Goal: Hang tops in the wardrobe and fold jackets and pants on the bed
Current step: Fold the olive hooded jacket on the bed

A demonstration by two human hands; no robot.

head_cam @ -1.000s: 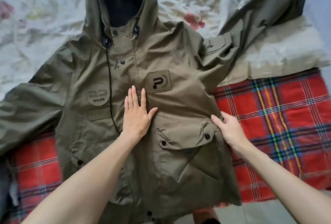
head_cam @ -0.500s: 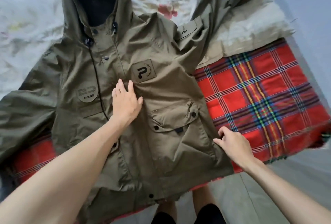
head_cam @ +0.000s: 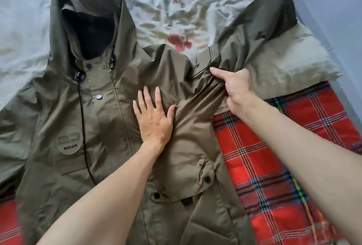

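Observation:
An olive hooded jacket lies face up on the bed, hood toward the far side and both sleeves spread out. My left hand presses flat on its chest, fingers straight, covering the square chest patch. At the right armpit, where the right sleeve begins, my right hand grips a bunch of fabric with curled fingers and the index finger pointing left. A flap pocket sits below my left hand. A round "NO.02" patch shows on the other side.
A red plaid blanket covers the near part of the bed under the jacket. A crumpled white floral sheet lies beyond it, with a beige folded cloth under the right sleeve. A pale wall borders the bed's right side.
My right hand moved from the jacket's lower right hem up to the armpit and took hold of the fabric there. My left hand slid up onto the chest patch. The view moved closer.

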